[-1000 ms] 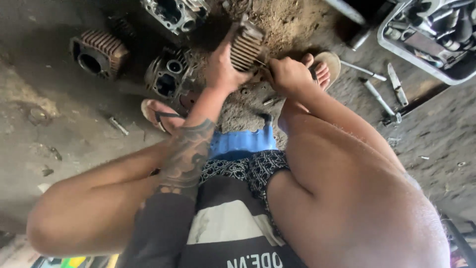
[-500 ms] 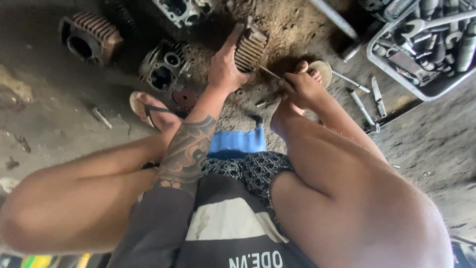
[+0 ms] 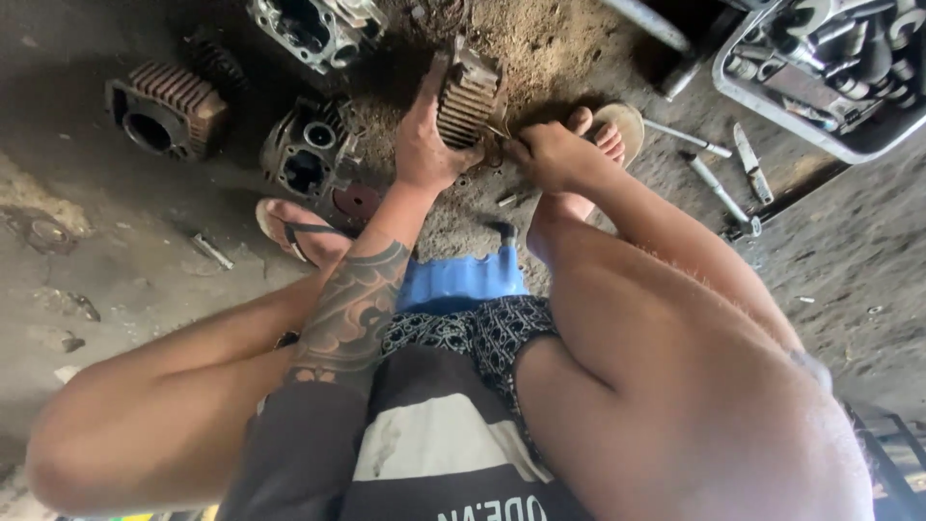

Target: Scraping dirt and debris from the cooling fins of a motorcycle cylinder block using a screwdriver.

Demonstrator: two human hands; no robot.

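The finned engine cylinder (image 3: 470, 96) stands tilted on the sandy, dirty floor (image 3: 116, 280) between the squatting person's feet, and the left hand (image 3: 424, 145) is clamped around its lower edge, steadying it. The right hand (image 3: 550, 154) is pinched shut on a thin tool (image 3: 500, 130) whose tip meets the cylinder's side, so this looks like scraping or picking grime from the fins. The next stroke seems to call for a firm brace and a small, controlled pull. Other engine parts (image 3: 164, 111) lie to the left, loose wrenches (image 3: 719, 178) and a tray of tools (image 3: 820, 68) to the right
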